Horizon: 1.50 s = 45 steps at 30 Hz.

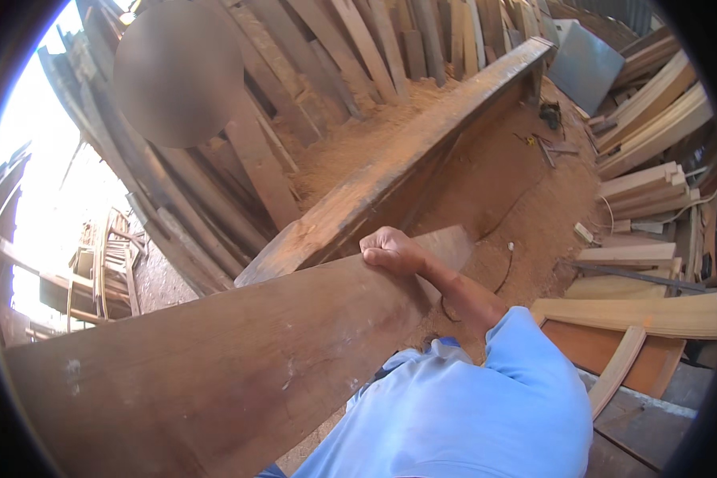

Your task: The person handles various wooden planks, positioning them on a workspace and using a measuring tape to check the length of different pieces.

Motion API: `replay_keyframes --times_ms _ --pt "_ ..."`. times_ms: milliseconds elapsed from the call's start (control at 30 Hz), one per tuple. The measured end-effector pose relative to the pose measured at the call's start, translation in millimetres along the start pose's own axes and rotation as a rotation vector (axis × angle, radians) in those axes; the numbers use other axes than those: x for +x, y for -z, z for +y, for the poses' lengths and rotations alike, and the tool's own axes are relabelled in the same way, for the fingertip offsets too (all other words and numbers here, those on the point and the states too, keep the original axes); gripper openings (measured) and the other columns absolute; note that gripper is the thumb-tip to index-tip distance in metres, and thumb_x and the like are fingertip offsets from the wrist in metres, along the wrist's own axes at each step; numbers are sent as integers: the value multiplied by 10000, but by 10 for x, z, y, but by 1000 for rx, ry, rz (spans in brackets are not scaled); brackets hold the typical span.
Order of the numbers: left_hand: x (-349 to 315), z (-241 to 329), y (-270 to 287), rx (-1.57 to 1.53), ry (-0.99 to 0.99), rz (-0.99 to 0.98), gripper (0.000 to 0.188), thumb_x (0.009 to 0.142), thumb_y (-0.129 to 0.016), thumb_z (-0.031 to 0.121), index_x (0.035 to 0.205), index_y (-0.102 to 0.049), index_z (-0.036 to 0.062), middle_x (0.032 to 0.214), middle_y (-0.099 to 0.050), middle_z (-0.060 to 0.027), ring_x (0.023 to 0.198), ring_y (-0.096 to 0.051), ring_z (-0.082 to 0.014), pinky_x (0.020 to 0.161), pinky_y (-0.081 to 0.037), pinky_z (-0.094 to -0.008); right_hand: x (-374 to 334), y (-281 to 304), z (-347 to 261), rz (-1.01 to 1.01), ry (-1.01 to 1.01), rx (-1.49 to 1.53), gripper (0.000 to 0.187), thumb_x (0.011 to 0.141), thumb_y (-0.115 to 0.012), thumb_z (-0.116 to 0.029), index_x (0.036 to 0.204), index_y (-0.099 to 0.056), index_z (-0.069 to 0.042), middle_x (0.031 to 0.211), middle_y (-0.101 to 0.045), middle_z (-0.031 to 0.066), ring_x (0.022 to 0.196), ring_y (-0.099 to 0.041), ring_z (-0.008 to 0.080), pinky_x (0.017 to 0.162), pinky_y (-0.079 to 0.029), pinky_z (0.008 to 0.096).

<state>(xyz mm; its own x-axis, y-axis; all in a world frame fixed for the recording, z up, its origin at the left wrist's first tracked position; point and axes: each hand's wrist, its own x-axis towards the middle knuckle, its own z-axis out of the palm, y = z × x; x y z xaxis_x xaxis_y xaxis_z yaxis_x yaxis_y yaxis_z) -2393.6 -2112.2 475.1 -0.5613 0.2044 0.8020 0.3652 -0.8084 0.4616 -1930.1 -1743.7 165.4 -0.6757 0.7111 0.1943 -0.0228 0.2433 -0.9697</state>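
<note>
A wide, long brown wooden board [215, 358] fills the lower left and slants up toward the middle. Its upper edge is gripped by my right hand [392, 251], with the fingers curled over it near the far end. My right arm reaches across from a light blue sleeve [526, 342]. No part of my left hand shows. Just beyond the board, a long, sawdust-covered wooden beam [406, 151] runs from the lower left to the upper right; in this view the board's upper edge overlaps its near end.
Many upright planks [263, 159] lean along the back and left. Stacked timber [645, 191] lines the right side, with a grey-blue panel [585, 68] behind. A dark cable [508, 267] lies on the sawdust-covered floor [494, 191]. A round blur hides part of the upper left.
</note>
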Motion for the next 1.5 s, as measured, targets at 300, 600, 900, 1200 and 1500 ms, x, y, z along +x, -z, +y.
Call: replay_keyframes --times_ms 300,600,900,1200,1500 --pt "85 -1015 -438 -112 74 -13 486 1034 -366 372 1445 -324 116 1495 -350 -143 1368 -410 -226 1153 -309 -394 565 859 317 5 169 -246 475 945 -527 -428 673 -531 -37 606 -473 141 584 -456 193 616 -390 395" --pt "14 -1579 -869 -192 85 39 497 1042 -340 382 1473 -289 141 1523 -320 -128 1381 -397 -224 1167 -289 -399 825 1578 537 27 107 -394 475 929 -495 -386 641 -418 -17 608 -275 127 567 -285 194 524 -315 411" --pt "-392 -2194 -1424 -363 158 185 510 1049 -315 393 1502 -255 166 1551 -289 -113 1393 -384 -221 1181 -270 -404 961 2917 972 230 220 -896 454 997 -425 -409 752 -532 -42 760 -560 151 801 -537 354 770 -394 477" --pt "-940 -2756 -1993 -595 187 330 524 1056 -290 404 1530 -220 191 1580 -258 -98 1406 -370 -218 1196 -250 -409 1436 3086 108 113 -64 -1030 438 993 -455 -398 762 -531 -34 768 -550 151 802 -529 342 766 -395 465" --pt "-1609 -3309 -2329 -820 214 388 538 1064 -264 415 1558 -185 217 1608 -228 -83 1418 -357 -216 1210 -231 -415 1759 3363 -42 53 -178 -1122 424 990 -486 -386 771 -530 -26 776 -541 152 803 -520 330 763 -395 453"
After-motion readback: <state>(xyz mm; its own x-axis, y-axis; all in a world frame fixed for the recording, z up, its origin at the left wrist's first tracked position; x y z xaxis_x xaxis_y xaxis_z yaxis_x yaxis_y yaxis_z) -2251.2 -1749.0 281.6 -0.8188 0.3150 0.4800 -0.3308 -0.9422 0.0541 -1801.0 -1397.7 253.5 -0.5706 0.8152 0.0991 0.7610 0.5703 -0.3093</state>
